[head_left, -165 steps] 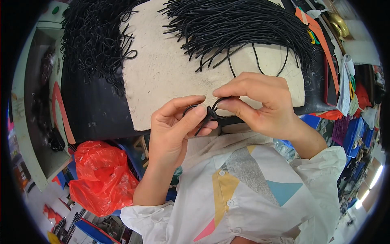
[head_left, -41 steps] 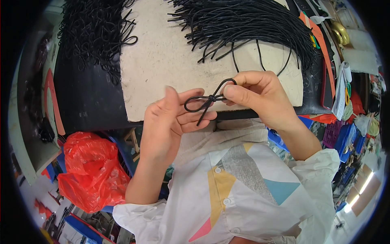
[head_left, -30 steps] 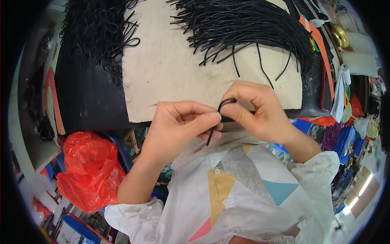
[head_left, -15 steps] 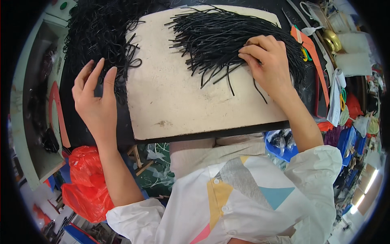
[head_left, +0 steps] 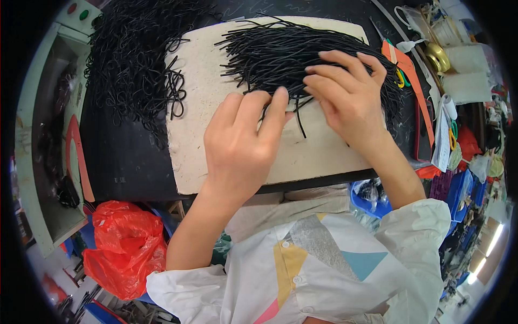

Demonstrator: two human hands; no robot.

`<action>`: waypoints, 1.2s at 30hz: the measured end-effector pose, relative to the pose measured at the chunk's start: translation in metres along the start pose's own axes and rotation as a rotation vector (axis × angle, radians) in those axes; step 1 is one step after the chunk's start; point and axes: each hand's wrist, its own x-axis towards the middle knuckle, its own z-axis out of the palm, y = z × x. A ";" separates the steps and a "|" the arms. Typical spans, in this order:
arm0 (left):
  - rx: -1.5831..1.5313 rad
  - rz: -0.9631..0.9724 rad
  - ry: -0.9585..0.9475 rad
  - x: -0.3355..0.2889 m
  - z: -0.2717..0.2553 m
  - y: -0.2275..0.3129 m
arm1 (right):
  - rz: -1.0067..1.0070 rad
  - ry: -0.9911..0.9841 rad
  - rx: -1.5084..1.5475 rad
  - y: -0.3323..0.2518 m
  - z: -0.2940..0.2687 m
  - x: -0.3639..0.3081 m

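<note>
A thick bundle of cut black cords (head_left: 291, 54) lies across the upper part of a pale board (head_left: 189, 156), its loose ends fanned toward the left. Over the bundle's near right side, my right hand (head_left: 350, 97) is open, fingers spread and touching the cords. My left hand (head_left: 243, 140) is at the bundle's near left edge, fingers bent but apart, with the fingertips by a few stray cords. One stray cord (head_left: 300, 121) sticks out toward me between the two hands. Part of the bundle is hidden beneath my right hand.
A tangled heap of looped black cords (head_left: 129, 70) covers the dark table's (head_left: 124, 167) far left. Scissors (head_left: 402, 78), an orange strip (head_left: 413, 81) and a brass-coloured roll (head_left: 437, 56) lie along the right. A red plastic bag (head_left: 127, 243) hangs below at left; a blue bin (head_left: 372, 200) stands below at right.
My left hand has moved right, from beside the tangled heap to the bundle's near edge. My right hand has shifted slightly left and its fingers have spread out of a pinch.
</note>
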 end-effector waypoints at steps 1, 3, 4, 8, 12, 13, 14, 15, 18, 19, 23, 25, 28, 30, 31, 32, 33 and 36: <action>0.043 -0.011 -0.033 0.001 0.002 0.001 | -0.017 0.009 0.018 -0.005 0.000 0.002; 0.039 -0.050 -0.065 0.002 0.006 -0.002 | -0.042 0.011 0.074 -0.012 -0.002 0.005; -0.007 -0.077 -0.062 0.003 0.006 -0.005 | -0.044 0.007 0.090 -0.011 -0.003 0.006; -0.066 -0.103 -0.043 0.005 -0.002 -0.007 | -0.033 -0.003 0.143 -0.008 -0.005 0.007; -0.935 -0.790 -0.031 0.004 -0.024 0.003 | 0.159 0.003 0.537 -0.010 -0.009 0.007; -1.182 -0.958 0.001 0.005 -0.029 0.006 | 0.319 0.008 0.753 -0.016 -0.010 0.006; -1.430 -1.125 0.036 0.005 -0.032 0.008 | 0.481 0.013 0.969 -0.025 -0.010 0.007; -1.559 -1.162 0.059 0.002 -0.032 0.010 | 0.644 0.019 1.184 -0.033 -0.010 0.007; -1.679 -1.221 0.186 -0.001 -0.032 0.018 | 0.602 -0.068 1.232 -0.045 -0.009 0.004; -1.695 -1.198 0.199 -0.002 -0.032 0.019 | 0.609 -0.066 1.248 -0.048 -0.009 0.002; -1.613 -1.099 0.138 -0.008 -0.031 0.021 | 0.665 -0.063 1.350 -0.055 -0.013 0.000; -1.522 -1.020 -0.006 -0.012 -0.036 0.018 | 0.701 -0.141 1.399 -0.053 -0.018 0.002; -1.332 -0.933 -0.082 -0.012 -0.045 0.019 | 0.720 -0.321 1.407 -0.047 -0.025 0.005; -1.175 -0.843 -0.071 -0.011 -0.049 0.019 | 0.707 -0.369 1.373 -0.047 -0.027 0.008; -1.109 -0.814 -0.029 -0.011 -0.048 0.018 | 0.567 -0.312 1.256 -0.045 -0.026 0.009; -1.107 -0.847 -0.001 -0.010 -0.050 0.018 | 0.429 -0.255 1.135 -0.044 -0.024 0.009; -1.105 -0.880 0.028 -0.010 -0.054 0.018 | 0.295 -0.199 1.012 -0.043 -0.023 0.010; -1.133 -0.968 0.120 -0.012 -0.059 0.017 | 0.072 -0.160 0.549 -0.037 -0.030 0.011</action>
